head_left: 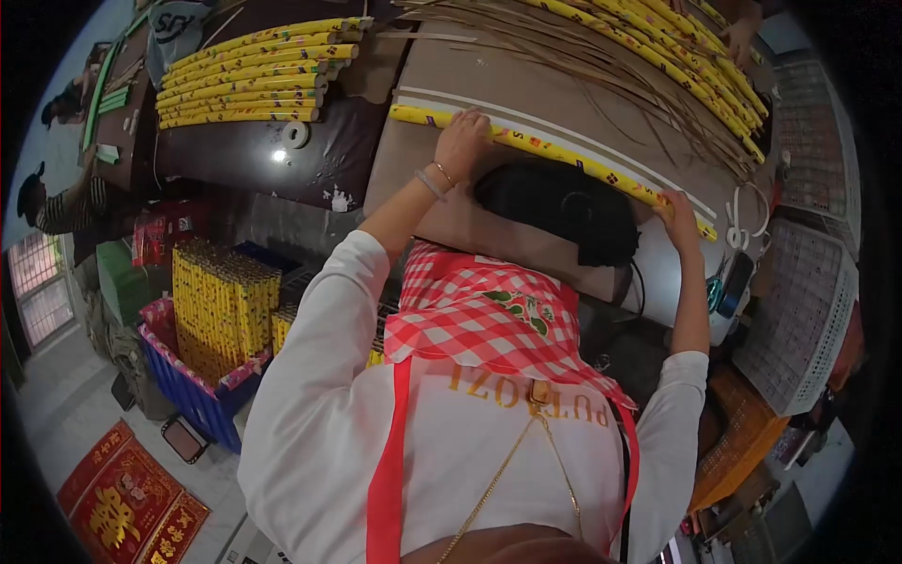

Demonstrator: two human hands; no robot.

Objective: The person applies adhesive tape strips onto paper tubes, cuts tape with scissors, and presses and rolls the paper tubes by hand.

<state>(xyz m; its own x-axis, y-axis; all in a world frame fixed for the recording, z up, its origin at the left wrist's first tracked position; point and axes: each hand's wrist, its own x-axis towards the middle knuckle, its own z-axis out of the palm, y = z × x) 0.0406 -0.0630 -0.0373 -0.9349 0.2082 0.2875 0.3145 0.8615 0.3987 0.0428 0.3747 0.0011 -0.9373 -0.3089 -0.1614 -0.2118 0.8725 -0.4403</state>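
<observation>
A long yellow printed tube [564,162] lies slantwise across the brown work table, with colourful small figures along it. My left hand [462,146] is closed on it towards its left end, fingers over the top. Close to the right end, my right hand [676,219] grips the same tube with the thumb and fingers. A white strip [526,122] runs along the tube's far side. Between my hands and my checked apron [489,315] sits a bunched black cloth-like thing [564,207].
Yellow tubes lie in rows at the back left [254,80] and back right [676,56], near thin brown strips [564,61]. A tape roll [295,134] is on the dark table. A blue crate [202,399] holds upright yellow tubes. Another person's hand [740,38] shows at top right.
</observation>
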